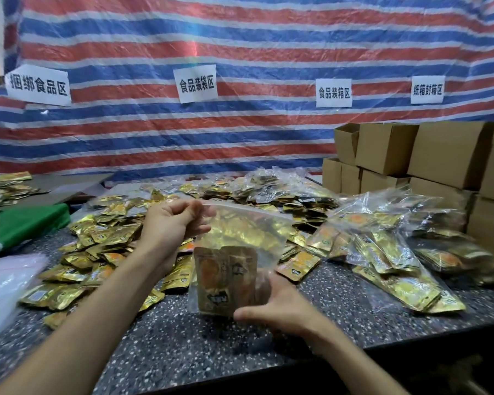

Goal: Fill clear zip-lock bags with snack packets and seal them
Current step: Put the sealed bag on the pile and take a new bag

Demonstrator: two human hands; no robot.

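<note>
Your left hand is pinching the zip-lock bag by its top left corner, holding it upright above the desk, long axis hanging vertically. Your right hand is cupping the bag's bottom, fingers spread around the snack packets sitting low inside. The open mouth is running rightward from your left hand, so that hand is nearer the seal. The packet count is hard to read through the blurred plastic.
</note>
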